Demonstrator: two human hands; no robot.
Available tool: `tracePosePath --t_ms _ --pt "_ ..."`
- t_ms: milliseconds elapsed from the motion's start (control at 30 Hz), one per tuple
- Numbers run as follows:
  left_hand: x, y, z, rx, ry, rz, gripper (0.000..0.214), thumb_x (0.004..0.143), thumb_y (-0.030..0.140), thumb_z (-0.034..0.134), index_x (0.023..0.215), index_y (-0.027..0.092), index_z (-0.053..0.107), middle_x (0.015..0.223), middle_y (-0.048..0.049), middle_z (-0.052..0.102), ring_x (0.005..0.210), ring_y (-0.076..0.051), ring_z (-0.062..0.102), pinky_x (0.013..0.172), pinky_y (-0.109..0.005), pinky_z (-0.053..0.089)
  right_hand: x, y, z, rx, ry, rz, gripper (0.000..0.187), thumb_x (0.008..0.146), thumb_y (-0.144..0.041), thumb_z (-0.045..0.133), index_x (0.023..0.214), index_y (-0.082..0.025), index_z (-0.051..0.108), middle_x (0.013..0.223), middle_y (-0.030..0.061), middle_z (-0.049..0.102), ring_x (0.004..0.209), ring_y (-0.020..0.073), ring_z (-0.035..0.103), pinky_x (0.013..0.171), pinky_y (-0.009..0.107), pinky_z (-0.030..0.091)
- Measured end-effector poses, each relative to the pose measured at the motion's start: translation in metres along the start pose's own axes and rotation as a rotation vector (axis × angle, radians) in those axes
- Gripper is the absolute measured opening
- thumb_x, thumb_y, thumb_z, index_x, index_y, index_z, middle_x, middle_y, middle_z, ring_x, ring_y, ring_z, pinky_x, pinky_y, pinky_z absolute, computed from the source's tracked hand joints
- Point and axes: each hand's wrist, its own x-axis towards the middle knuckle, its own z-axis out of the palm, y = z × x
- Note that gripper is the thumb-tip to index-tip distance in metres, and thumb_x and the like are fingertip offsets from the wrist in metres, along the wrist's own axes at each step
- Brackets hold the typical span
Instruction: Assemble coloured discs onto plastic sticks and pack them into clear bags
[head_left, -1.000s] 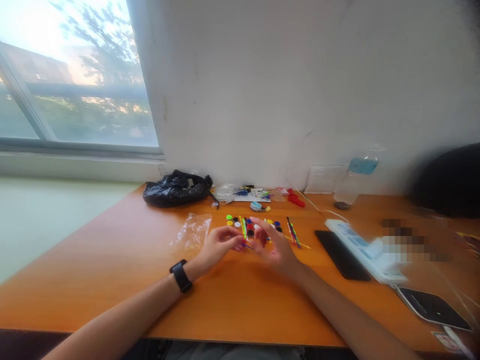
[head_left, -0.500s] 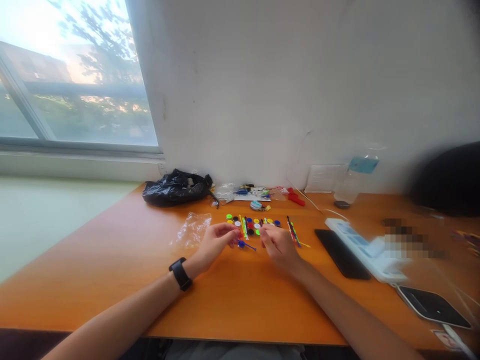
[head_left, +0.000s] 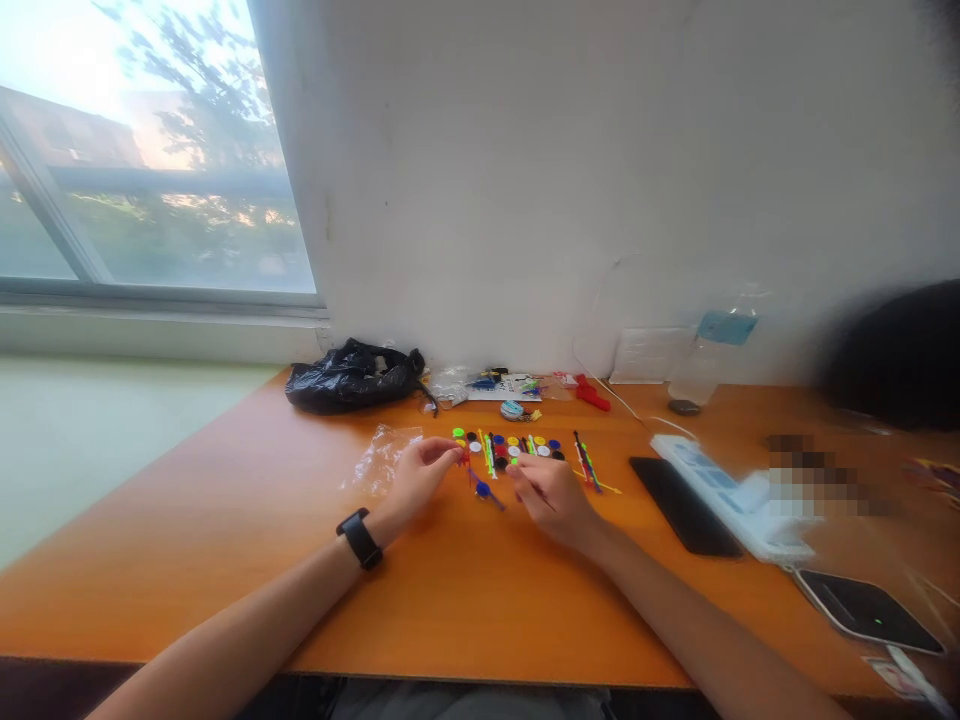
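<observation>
My left hand [head_left: 420,475] is closed in a pinch on a small red plastic piece [head_left: 463,459]. Opposite it, my right hand [head_left: 553,492] has its fingers curled together; whatever lies in them is too small to make out. Between the hands is a blue disc-shaped piece [head_left: 482,490] with a thin blue stick slanting down to the right. Just beyond lie several coloured discs, one of them a white disc [head_left: 475,447], and thin sticks such as a yellow stick [head_left: 483,448]. More sticks [head_left: 585,455] lie beyond my right hand, which hides part of the layout.
A clear plastic bag [head_left: 384,455] lies left of the pieces, with a black plastic bag [head_left: 349,378] behind. Small packets and a red object [head_left: 592,393] lie near the wall. To the right are a black phone [head_left: 682,505], a white power strip [head_left: 727,495] and a bottle [head_left: 697,370].
My left hand has shifted slightly left and up, showing the red piece. My right fingertips have come a little lower and left. The blue disc and its stick show more fully.
</observation>
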Motion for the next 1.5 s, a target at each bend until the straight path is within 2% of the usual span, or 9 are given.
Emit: tracePosePath --t_ms 200,333,467,600,867,1000,1067,1267,1500 --pt "-0.003 0.006 0.001 -0.038 0.02 0.001 0.017 0.082 0.034 0.075 0.086 0.017 0.079 0.095 -0.0083 0.079 0.09 -0.023 0.069 0.077 -0.029 0.049 0.001 0.003 0.002 -0.045 0.041 0.015 0.061 0.112 -0.048 0.036 0.058 -0.021 0.045 0.063 0.0016 0.046 0.058 0.0157 0.045 0.061 0.033 0.031" --pt "-0.006 0.01 0.001 -0.057 0.024 -0.011 0.02 0.084 0.035 0.072 0.09 0.017 0.078 0.09 -0.0071 0.077 0.077 -0.018 0.063 0.066 -0.026 0.044 0.002 0.003 0.002 -0.093 0.038 0.062 0.055 0.11 -0.047 0.042 0.062 -0.021 0.05 0.064 0.0016 0.051 0.059 0.0158 0.046 0.061 0.032 0.032" --pt "-0.004 0.006 0.002 -0.164 0.009 -0.053 0.028 0.085 0.043 0.07 0.091 0.015 0.073 0.083 -0.0041 0.07 0.065 -0.012 0.053 0.059 -0.024 0.039 0.001 0.001 0.004 -0.078 -0.118 0.118 0.025 0.104 -0.045 0.056 0.097 -0.024 0.069 0.077 0.0014 0.067 0.065 0.0171 0.057 0.063 0.029 0.037" --pt "0.004 -0.011 0.001 -0.291 0.029 -0.111 0.035 0.086 0.05 0.068 0.085 0.015 0.066 0.071 0.0004 0.06 0.058 -0.01 0.049 0.055 -0.022 0.036 -0.004 -0.001 0.009 -0.009 -0.292 0.024 0.025 0.104 -0.036 0.058 0.123 -0.026 0.069 0.098 0.0055 0.073 0.081 0.0204 0.065 0.071 0.029 0.045" --pt "0.012 -0.031 0.0 -0.55 -0.128 -0.374 0.052 0.082 0.067 0.072 0.076 0.02 0.052 0.058 0.0076 0.041 0.046 -0.007 0.035 0.045 -0.02 0.023 -0.005 0.001 0.011 0.028 -0.314 -0.007 0.021 0.106 -0.028 0.053 0.115 -0.022 0.07 0.102 0.0078 0.073 0.088 0.0221 0.067 0.077 0.03 0.048" --pt "0.013 -0.036 -0.001 -0.55 -0.235 -0.435 0.059 0.084 0.077 0.062 0.086 0.018 0.06 0.062 0.0053 0.048 0.043 -0.007 0.034 0.044 -0.021 0.019 -0.005 0.001 0.012 0.003 -0.315 0.022 0.023 0.106 -0.029 0.052 0.119 -0.022 0.07 0.102 0.0072 0.074 0.088 0.0217 0.067 0.077 0.029 0.047" --pt "0.014 -0.04 0.0 -0.495 -0.25 -0.419 0.06 0.086 0.077 0.059 0.092 0.017 0.063 0.067 0.0029 0.054 0.044 -0.007 0.038 0.044 -0.021 0.019 -0.005 0.001 0.012 -0.009 -0.32 0.04 0.024 0.107 -0.029 0.052 0.122 -0.022 0.069 0.105 0.0074 0.075 0.09 0.022 0.068 0.079 0.029 0.048" --pt "0.016 -0.055 0.009 -0.363 -0.222 -0.281 0.033 0.086 0.048 0.071 0.097 0.018 0.063 0.066 0.0035 0.054 0.052 -0.01 0.049 0.05 -0.022 0.035 -0.004 0.004 0.012 -0.038 -0.327 0.066 0.025 0.107 -0.029 0.05 0.12 -0.023 0.071 0.109 0.0078 0.076 0.097 0.0236 0.07 0.083 0.03 0.048" --pt "0.011 -0.046 0.006 -0.137 -0.231 -0.122 0.052 0.095 0.064 0.057 0.093 0.014 0.07 0.08 -0.0058 0.066 0.068 -0.016 0.06 0.064 -0.027 0.047 -0.003 -0.001 0.01 -0.108 -0.321 0.105 0.023 0.105 -0.033 0.055 0.118 -0.022 0.071 0.098 0.0066 0.076 0.085 0.0223 0.069 0.073 0.029 0.045"
